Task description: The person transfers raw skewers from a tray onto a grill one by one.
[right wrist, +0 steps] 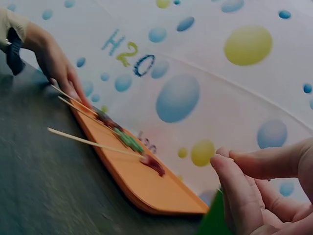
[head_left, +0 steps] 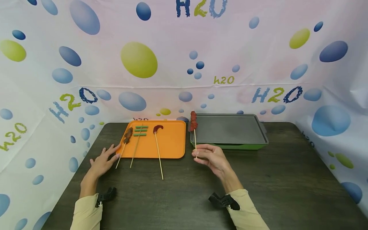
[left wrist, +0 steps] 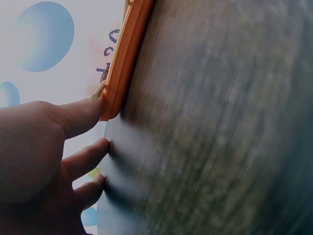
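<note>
My right hand pinches the bare stick of a skewer with red chunks between thumb and fingers, holding it upright at the left edge of a grey-topped green pan. In the right wrist view the fingertips meet; the skewer itself is hidden there. My left hand has its fingers spread at the front left corner of an orange tray, the thumb against that corner in the left wrist view. On the tray lie a brown skewer, one with green pieces and one with a curled dark-red piece.
The sticks of the tray's skewers stick out over its front edge. Tray and pan stand side by side near the back of the dark wooden table. Behind rises a white sheet with coloured dots.
</note>
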`<state>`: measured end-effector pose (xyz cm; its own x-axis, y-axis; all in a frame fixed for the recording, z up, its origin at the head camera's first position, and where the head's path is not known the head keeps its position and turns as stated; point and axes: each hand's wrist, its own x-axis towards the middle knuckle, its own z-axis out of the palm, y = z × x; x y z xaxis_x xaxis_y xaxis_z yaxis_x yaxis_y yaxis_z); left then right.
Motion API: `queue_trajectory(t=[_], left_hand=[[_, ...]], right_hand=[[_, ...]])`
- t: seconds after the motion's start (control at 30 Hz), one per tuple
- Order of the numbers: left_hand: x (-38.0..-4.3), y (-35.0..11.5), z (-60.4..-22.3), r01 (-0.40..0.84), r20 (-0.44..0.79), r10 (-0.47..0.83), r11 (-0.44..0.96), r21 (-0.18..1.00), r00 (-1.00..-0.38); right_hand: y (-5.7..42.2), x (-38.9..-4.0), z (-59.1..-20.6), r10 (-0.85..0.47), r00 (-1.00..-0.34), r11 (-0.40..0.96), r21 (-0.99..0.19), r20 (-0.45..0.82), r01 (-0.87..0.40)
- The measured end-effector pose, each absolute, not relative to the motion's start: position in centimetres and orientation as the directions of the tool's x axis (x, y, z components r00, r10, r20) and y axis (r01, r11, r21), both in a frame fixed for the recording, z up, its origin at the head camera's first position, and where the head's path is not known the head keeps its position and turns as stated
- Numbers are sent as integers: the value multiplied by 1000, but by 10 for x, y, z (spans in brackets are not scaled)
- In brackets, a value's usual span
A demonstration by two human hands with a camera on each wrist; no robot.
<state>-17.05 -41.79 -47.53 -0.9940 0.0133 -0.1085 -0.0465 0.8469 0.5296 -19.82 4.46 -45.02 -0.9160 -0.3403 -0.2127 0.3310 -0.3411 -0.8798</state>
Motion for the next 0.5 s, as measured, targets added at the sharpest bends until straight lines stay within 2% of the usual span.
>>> queue_trajectory(t=[0.5], left_hand=[[-173, -417, -476, -61, -131, 9, 851, 521, -991]], right_hand=[[73, -210, -461, -332, -909, -339, -868, -251, 363]])
